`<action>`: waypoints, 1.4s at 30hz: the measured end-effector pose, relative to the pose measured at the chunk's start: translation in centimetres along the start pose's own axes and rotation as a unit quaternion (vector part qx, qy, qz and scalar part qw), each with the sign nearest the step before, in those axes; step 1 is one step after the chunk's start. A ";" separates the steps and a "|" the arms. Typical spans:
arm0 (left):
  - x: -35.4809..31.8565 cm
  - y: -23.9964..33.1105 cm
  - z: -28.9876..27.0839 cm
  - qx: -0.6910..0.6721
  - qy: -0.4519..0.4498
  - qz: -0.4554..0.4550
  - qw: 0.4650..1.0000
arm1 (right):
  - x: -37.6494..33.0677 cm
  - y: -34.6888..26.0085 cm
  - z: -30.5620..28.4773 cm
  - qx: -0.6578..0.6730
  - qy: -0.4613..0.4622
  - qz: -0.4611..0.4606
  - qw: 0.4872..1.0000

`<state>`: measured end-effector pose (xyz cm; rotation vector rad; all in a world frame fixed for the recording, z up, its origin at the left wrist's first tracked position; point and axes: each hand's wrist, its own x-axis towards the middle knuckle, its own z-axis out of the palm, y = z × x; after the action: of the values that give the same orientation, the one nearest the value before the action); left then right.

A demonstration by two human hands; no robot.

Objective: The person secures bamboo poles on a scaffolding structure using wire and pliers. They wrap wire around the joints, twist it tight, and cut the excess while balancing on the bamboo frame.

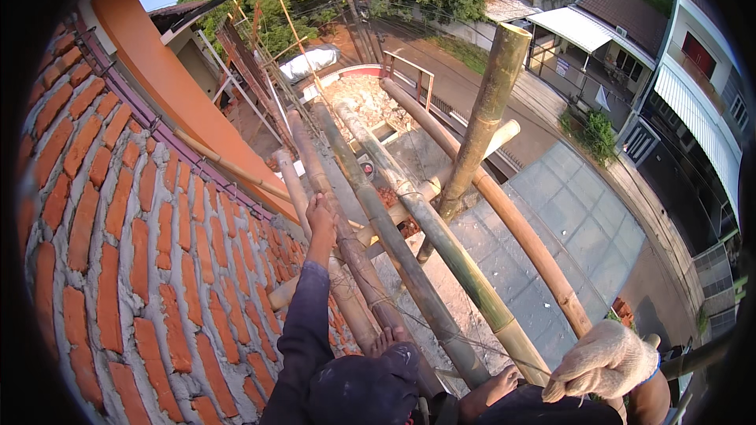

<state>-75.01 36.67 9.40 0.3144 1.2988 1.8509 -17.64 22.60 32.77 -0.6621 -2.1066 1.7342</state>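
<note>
I look down from a bamboo scaffold beside a brick wall of orange bricks with grey mortar. My left hand is bare, at the end of a dark sleeve. It reaches forward and lies flat on a pale bamboo pole next to the wall, fingers stretched. My right hand wears a cream knitted glove and is curled over the near end of a long tan bamboo pole. My bare feet rest on the horizontal poles below me.
Several green and brown bamboo poles run away from me side by side. An upright bamboo post stands among them. Far below lie a tiled yard, rubble, a road and houses. An orange rendered wall stands at the left.
</note>
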 end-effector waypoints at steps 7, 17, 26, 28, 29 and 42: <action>-2.5 -2.0 1.9 -0.007 -0.078 -0.011 0.997 | 6.1 1.8 -5.4 -0.637 0.305 0.370 0.604; 2.9 -3.1 -1.8 0.250 0.093 0.167 0.949 | 3.6 -1.3 1.4 0.028 -0.166 0.036 0.985; 0.9 -4.3 -0.9 -0.111 0.063 0.035 0.991 | 7.1 1.6 -3.1 -0.658 0.175 0.393 0.618; 1.6 -3.9 -1.3 -0.100 0.049 0.042 0.993 | 6.7 4.1 0.8 -0.530 -0.225 0.499 0.648; 1.7 -3.5 -1.7 -0.079 0.060 0.030 0.995 | 6.3 4.7 2.6 -0.435 -0.363 0.423 0.708; -2.5 -2.2 0.7 -0.037 0.009 -0.027 0.999 | 6.6 -0.6 -5.6 -0.646 0.306 0.217 0.665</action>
<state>-71.90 35.53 8.43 0.2211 1.2358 1.8547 -20.31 30.77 34.29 -1.8499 -2.3809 -0.3282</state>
